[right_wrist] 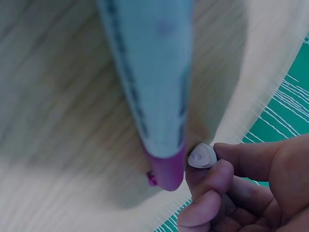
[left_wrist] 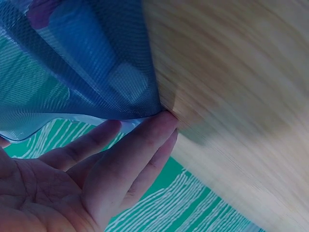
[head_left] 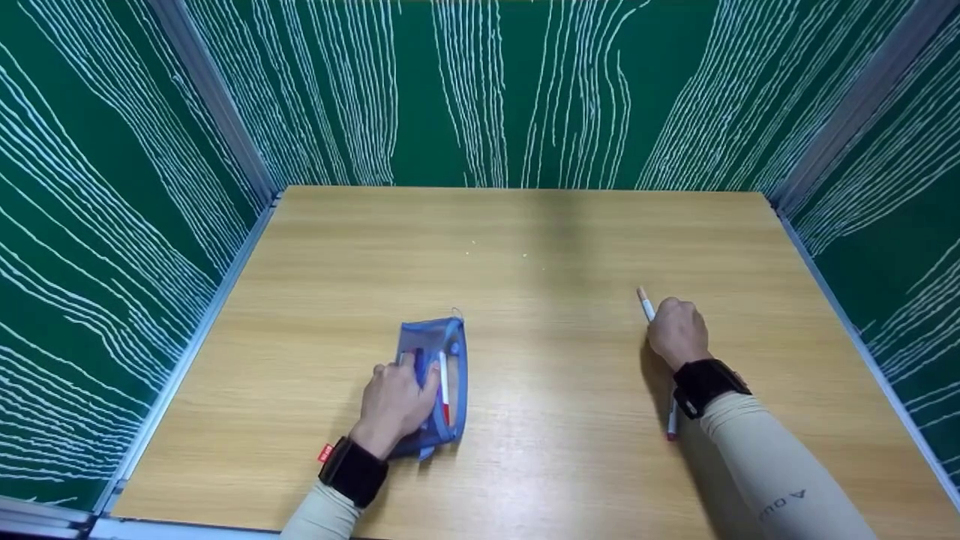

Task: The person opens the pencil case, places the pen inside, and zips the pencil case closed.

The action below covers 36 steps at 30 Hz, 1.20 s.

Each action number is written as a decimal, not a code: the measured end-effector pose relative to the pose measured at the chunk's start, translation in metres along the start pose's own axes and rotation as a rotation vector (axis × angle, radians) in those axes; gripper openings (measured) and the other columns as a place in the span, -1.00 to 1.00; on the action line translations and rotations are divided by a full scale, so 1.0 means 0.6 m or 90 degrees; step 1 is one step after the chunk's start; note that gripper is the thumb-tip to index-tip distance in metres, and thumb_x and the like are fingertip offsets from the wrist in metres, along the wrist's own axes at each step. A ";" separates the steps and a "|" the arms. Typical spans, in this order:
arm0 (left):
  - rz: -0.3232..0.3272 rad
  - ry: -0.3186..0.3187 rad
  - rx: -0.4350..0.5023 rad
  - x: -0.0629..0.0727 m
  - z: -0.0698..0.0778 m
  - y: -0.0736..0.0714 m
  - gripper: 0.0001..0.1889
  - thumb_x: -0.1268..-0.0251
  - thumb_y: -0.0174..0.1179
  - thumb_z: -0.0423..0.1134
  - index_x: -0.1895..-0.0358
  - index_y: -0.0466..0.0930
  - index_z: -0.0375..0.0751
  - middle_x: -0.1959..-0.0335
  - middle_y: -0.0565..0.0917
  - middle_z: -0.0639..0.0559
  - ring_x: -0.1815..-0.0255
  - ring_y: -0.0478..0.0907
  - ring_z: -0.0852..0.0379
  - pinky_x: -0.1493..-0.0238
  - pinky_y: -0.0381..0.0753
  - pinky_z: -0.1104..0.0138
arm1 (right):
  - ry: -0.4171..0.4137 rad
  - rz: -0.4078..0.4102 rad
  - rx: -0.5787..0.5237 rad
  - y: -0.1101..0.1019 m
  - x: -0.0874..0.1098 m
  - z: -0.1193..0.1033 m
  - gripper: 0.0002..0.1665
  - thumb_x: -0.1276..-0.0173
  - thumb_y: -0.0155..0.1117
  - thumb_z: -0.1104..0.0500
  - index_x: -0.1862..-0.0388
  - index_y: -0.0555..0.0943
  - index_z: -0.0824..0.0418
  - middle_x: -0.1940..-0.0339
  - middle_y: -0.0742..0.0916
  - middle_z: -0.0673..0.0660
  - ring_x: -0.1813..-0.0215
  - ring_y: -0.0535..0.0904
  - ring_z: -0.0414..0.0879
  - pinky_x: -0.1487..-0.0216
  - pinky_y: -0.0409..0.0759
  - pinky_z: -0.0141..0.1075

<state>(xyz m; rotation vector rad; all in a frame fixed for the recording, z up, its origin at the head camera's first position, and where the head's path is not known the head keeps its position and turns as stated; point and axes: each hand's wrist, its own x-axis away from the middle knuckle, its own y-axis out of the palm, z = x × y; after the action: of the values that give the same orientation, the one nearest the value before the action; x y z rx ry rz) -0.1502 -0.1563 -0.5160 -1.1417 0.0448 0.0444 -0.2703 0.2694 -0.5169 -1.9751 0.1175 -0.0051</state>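
A blue mesh pencil case (head_left: pixel 459 390) lies on the left half of the table, its mouth gaping. Inside it shows a white marker with a red end (head_left: pixel 444 382), beside other pens partly hidden by mesh and fingers. My left hand (head_left: pixel 397 401) holds the case's left side; in the left wrist view its fingers (left_wrist: pixel 140 145) reach under the mesh edge. On the right, my right hand (head_left: pixel 679 330) pinches a white marker with a tan end (head_left: pixel 645 301). Below that wrist lies another white marker with a red cap (head_left: pixel 672 424), large and near in the right wrist view (right_wrist: pixel 154 96).
The wooden table (head_left: pixel 540 435) has tiny pale specks near its middle. Green panels with white wavy lines (head_left: pixel 472 90) enclose the back and both sides, with metal posts (head_left: pixel 225 105) at the far corners. A metal rail (head_left: pixel 187 337) borders the left table edge.
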 end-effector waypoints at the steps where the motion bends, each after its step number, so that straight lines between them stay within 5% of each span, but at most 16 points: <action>1: 0.000 0.000 0.002 0.000 0.000 0.000 -0.31 -0.56 -0.11 0.16 -0.27 0.51 -0.48 0.09 0.70 -0.41 0.09 0.61 -0.29 0.17 0.64 -0.04 | 0.005 -0.005 -0.001 -0.001 0.000 -0.001 -0.82 -0.23 0.02 0.46 0.54 0.51 0.43 0.49 0.65 0.43 0.44 0.62 0.25 0.45 0.59 0.09; 11: -0.006 -0.004 0.012 -0.001 0.000 0.000 -0.30 -0.57 -0.12 0.17 -0.29 0.50 -0.47 0.08 0.70 -0.39 0.09 0.61 -0.27 0.17 0.63 -0.01 | 0.025 -0.031 -0.029 -0.010 0.012 -0.027 -0.82 -0.23 0.10 0.40 0.55 0.55 0.38 0.54 0.60 0.26 0.50 0.53 0.11 0.52 0.54 -0.09; 19: -0.010 -0.011 0.015 -0.001 0.000 0.001 -0.30 -0.57 -0.12 0.17 -0.30 0.49 -0.47 0.05 0.69 -0.40 0.07 0.60 -0.28 0.13 0.63 -0.03 | 0.022 -0.047 -0.088 -0.007 0.032 -0.062 -0.62 -0.42 0.25 0.22 0.65 0.62 0.27 0.65 0.62 0.13 0.59 0.51 -0.02 0.60 0.48 -0.25; 27: 0.006 0.001 0.006 -0.001 0.000 0.001 -0.34 -0.54 -0.06 0.14 -0.22 0.54 -0.48 0.15 0.71 -0.40 0.12 0.64 -0.28 0.17 0.65 -0.05 | 0.050 -0.112 -0.147 0.000 0.053 -0.097 -0.76 -0.43 0.28 0.22 0.14 0.78 0.36 0.45 0.77 0.17 0.51 0.63 -0.05 0.51 0.57 -0.16; 36: -0.003 -0.003 0.011 -0.002 0.000 0.002 -0.33 -0.55 -0.07 0.15 -0.23 0.53 -0.48 0.14 0.71 -0.38 0.12 0.63 -0.25 0.18 0.64 -0.02 | 0.010 -0.113 -0.208 0.016 0.074 -0.125 -0.80 -0.40 0.33 0.29 0.16 0.75 0.43 0.33 0.78 0.31 0.50 0.68 -0.08 0.51 0.67 -0.29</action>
<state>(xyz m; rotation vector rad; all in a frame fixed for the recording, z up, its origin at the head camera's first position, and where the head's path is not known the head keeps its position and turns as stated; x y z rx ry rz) -0.1515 -0.1558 -0.5168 -1.1239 0.0382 0.0429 -0.2310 0.1933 -0.4983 -2.3058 -0.0511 -0.1230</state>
